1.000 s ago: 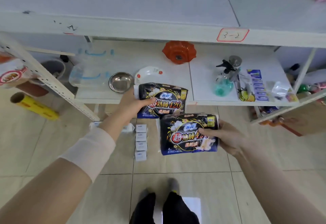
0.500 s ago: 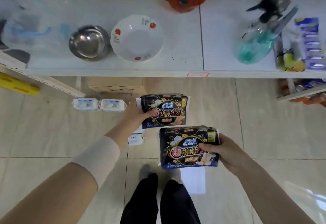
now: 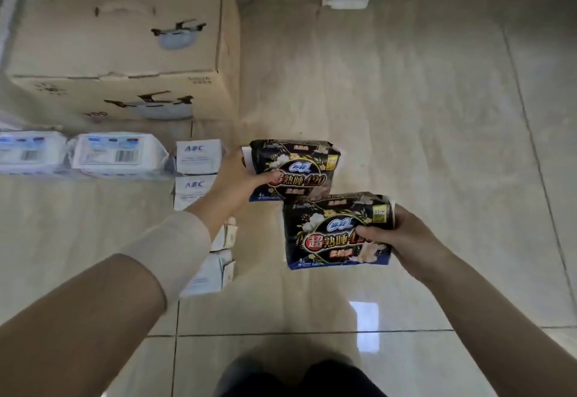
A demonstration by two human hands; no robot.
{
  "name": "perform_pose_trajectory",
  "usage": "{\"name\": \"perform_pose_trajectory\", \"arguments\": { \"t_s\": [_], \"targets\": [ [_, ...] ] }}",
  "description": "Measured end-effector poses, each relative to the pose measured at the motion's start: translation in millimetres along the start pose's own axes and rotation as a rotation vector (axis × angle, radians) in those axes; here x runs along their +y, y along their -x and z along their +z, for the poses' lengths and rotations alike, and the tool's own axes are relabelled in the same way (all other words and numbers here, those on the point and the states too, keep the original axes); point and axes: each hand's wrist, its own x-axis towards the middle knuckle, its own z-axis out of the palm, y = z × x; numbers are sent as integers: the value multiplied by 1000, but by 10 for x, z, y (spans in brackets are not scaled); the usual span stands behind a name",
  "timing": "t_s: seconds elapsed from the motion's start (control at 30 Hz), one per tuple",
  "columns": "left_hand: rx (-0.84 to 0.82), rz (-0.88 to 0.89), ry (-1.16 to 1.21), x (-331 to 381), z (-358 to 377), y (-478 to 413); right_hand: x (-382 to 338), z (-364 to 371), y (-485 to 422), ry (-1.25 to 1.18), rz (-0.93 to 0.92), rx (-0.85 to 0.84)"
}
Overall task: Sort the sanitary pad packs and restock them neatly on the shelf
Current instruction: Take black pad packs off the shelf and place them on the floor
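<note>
Black pad pack [image 3: 296,168], printed with gold flowers and "420", was grasped at its left end by the left hand [image 3: 232,178], thumb across the front and fingers behind. A second black pack [image 3: 334,237] with the same print sat nearer and to the right. Its far edge overlapped the first pack's near right corner; contact between them could not be told. The right hand [image 3: 409,234] clasped this one at its right end, thumb on the front. Both packs were up off the tiled floor [image 3: 406,115].

On the floor at left lay two white wrapped packs [image 3: 117,154] side by side. Just right of them a column of small white ABC boxes [image 3: 198,157] ran far to near, partly hidden by the left forearm. A cardboard box [image 3: 118,43] with pot pictures stood far left.
</note>
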Motion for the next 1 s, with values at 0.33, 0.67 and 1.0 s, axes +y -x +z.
{"name": "perform_pose_trajectory", "arguments": {
  "t_s": [0.33,0.67,1.0],
  "targets": [
    [-64,200,-81,-503,254,-910,584,-104,-1037,-26,-168,-52],
    [-25,421,-359,-545,180,-930,830,45,-1150,117,-366,35],
    [-190,503,-452,-347,12,-823,837,-19,-1032,498,-603,44]
  ]
}}
